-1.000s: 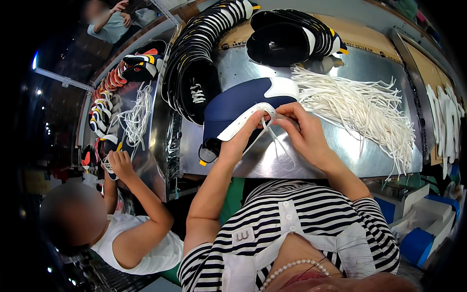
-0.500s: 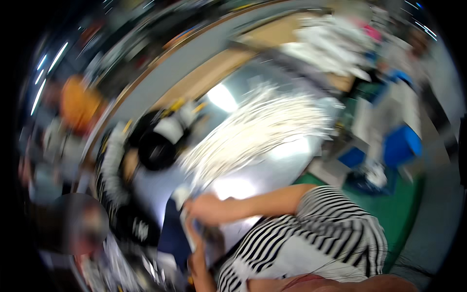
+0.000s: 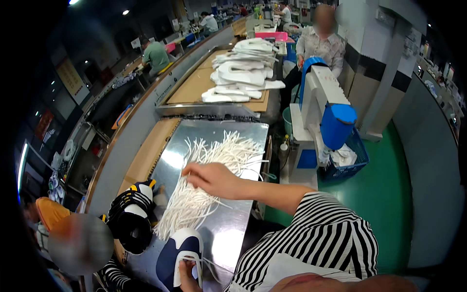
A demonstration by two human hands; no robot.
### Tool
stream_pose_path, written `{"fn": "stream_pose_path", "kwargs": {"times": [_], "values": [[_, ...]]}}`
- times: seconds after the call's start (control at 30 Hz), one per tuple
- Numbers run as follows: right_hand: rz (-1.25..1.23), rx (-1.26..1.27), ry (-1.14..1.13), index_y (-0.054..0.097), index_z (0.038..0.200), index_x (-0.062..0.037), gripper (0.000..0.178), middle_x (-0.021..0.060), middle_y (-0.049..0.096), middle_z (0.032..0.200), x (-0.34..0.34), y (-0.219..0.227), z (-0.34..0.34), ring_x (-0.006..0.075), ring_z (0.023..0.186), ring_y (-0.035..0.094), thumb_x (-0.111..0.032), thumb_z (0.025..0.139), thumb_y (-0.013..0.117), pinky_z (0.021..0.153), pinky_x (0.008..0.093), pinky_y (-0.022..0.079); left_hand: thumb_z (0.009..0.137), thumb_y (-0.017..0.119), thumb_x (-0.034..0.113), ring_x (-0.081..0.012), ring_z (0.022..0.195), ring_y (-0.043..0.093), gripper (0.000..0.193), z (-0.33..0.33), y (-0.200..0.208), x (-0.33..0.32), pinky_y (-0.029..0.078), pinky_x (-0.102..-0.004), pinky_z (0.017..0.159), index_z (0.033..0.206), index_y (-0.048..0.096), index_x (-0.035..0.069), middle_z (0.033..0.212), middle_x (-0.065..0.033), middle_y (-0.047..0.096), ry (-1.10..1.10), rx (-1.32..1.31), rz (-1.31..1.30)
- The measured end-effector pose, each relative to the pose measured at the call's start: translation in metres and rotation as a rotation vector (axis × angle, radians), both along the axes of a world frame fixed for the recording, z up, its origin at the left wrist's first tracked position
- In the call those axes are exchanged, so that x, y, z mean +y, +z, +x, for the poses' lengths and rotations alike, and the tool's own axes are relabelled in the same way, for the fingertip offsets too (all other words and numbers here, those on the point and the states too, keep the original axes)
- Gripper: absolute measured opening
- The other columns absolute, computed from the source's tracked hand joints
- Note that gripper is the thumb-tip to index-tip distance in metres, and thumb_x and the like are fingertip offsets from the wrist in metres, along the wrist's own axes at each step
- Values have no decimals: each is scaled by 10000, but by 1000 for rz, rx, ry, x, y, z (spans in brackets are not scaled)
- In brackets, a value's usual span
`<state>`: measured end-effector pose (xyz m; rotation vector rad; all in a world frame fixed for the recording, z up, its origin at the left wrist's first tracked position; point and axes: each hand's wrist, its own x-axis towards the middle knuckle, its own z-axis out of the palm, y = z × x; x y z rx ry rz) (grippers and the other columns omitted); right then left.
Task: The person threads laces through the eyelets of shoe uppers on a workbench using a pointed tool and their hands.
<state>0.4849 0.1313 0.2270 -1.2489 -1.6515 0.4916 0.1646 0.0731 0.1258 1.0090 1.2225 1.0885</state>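
A navy and white shoe upper (image 3: 166,258) lies at the near edge of the metal tabletop. My left hand (image 3: 188,277) grips it, the thumb at its opening and the other fingers mostly hidden. From that opening a thin white lace (image 3: 214,265) trails to the right. My right hand (image 3: 206,179) is over a loose pile of white shoelaces (image 3: 187,207), its fingers bent together; what lies between the fingertips is hidden.
Black shoe uppers with yellow trim (image 3: 134,214) stand left of the laces. Beyond the tabletop (image 3: 221,233), white shaped pieces (image 3: 243,73) are stacked on cardboard. A blue and white machine (image 3: 326,104) stands at right, a blue basket (image 3: 362,155) beside it. A person (image 3: 321,46) sits behind.
My right hand has moved from beside the shoe upper out over the shoelaces. My left hand stays at the upper. The view has turned and become sharp.
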Motion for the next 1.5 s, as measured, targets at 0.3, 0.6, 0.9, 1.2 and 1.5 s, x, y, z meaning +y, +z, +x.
{"fn": "stream_pose_path", "kwargs": {"times": [0.3, 0.6, 0.9, 1.2, 1.5], "values": [[-414, 127, 519, 568, 1162, -72, 605, 120, 669, 995, 23, -91, -193, 238, 799, 638, -442, 734, 783, 743, 324, 499, 934, 619, 148, -196, 901, 657, 271, -107, -5, -32, 508, -307, 830, 1133, 630, -36, 1021, -123, 683, 139, -111, -5], [-483, 37, 542, 597, 1119, -43, 589, 100, 674, 1008, -41, -125, -357, 172, 914, 645, -350, 683, 846, 795, 301, 517, 787, 636, 32, -324, 842, 653, 219, -238, -28, -84, 510, -372, 781, 1000, 689, 27, 942, -154, 687, 283, 969, 610], [-585, 441, 433, 582, 1048, -72, 239, -8, 598, 896, -25, -192, -373, 49, 764, 514, -128, 850, 704, 664, 203, 416, 865, 675, 224, -348, 767, 655, 245, -253, -59, -110, 510, -381, 687, 1022, 647, 38, 852, -160, 668, 48, 1045, 256], [-809, 306, 648, 708, 919, -28, 250, -15, 605, 662, -32, -194, -376, 54, 605, 546, -263, 839, 737, 530, 211, 435, 854, 622, 107, -285, 675, 633, 120, -214, -57, -66, 488, -381, 573, 968, 631, 71, 775, -88, 637, 185, 1217, 610], [-571, 220, 811, 685, 889, -17, 321, 87, 615, 692, 3, -168, -300, 131, 651, 549, -333, 836, 711, 607, 306, 447, 860, 639, 60, -349, 679, 637, 161, -115, -3, -40, 486, -413, 596, 1011, 657, 8, 814, -173, 661, 287, 1324, 687]]}}
